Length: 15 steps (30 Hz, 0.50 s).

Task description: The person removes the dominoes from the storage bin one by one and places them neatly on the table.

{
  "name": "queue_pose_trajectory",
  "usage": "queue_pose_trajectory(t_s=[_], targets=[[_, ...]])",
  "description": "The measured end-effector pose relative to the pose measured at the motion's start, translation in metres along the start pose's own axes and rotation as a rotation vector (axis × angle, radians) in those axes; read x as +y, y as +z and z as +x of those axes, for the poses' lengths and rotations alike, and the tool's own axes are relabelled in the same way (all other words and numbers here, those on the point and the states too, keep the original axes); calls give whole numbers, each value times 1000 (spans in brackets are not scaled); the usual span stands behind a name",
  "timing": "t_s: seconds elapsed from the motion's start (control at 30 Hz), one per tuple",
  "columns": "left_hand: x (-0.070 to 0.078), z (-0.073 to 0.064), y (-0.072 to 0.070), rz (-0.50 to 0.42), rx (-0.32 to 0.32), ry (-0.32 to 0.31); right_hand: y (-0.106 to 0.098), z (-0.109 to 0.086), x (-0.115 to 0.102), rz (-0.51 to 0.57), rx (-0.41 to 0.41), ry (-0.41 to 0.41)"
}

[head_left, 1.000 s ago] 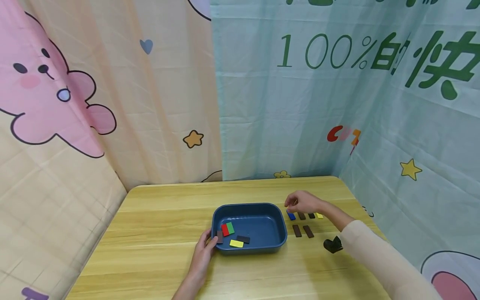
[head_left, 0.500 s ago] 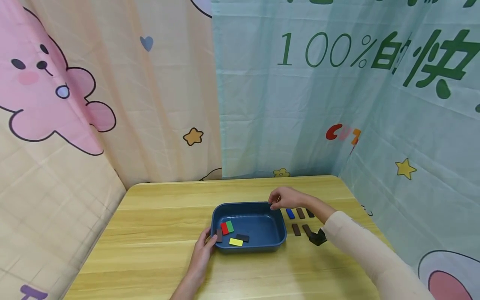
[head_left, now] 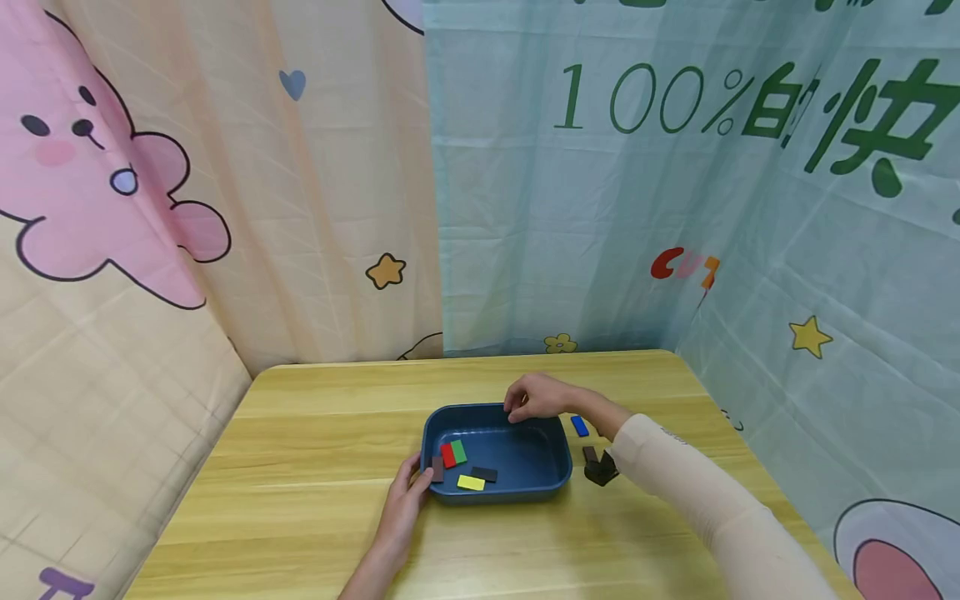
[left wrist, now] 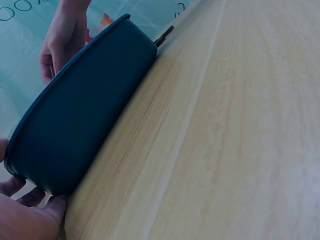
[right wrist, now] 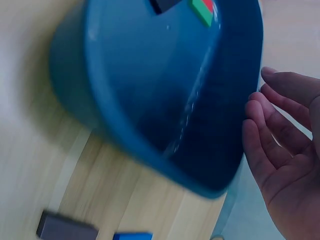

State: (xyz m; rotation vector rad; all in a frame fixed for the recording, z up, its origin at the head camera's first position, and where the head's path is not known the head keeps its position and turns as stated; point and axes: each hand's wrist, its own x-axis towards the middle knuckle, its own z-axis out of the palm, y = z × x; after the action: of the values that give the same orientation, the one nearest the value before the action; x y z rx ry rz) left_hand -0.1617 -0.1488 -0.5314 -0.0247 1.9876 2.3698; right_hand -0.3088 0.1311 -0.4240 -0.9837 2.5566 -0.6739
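My left hand (head_left: 401, 508) grips the left side of a dark blue rectangular tub (head_left: 497, 502). Its thumb lies at the rim, with the fingers against the outer wall in the left wrist view. Inside the tub are a red tile (head_left: 448, 455), a green tile (head_left: 459, 451), a yellow tile (head_left: 471, 482), a black tile (head_left: 484, 474) and a brown tile (head_left: 437, 469) beside my thumb. My right hand (head_left: 538, 396) hovers at the back rim, fingers bent and thumb close to the index finger (right wrist: 272, 112). I cannot tell whether something small sits between those fingertips.
On the wooden table (head_left: 322, 433), right of the tub, lie a blue tile (head_left: 579, 426) and a brown tile (head_left: 590, 454). My right forearm covers other tiles there. A black object (head_left: 602, 471) shows beside the right sleeve. Printed curtains (head_left: 555, 250) stand behind the table.
My right hand has moved left from above the tiles on the table to the tub's back rim, and the black object by the sleeve moved with it. The left hand and tub stay put.
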Motion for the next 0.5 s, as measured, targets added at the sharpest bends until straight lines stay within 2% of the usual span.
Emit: queue_pose_trajectory(t_s=[0.33, 0.5], targets=[[2, -2, 0, -13, 6, -7, 18, 32, -17, 11, -48, -83], [3, -1, 1, -13, -5, -5, 29, 44, -24, 31, -68, -69]])
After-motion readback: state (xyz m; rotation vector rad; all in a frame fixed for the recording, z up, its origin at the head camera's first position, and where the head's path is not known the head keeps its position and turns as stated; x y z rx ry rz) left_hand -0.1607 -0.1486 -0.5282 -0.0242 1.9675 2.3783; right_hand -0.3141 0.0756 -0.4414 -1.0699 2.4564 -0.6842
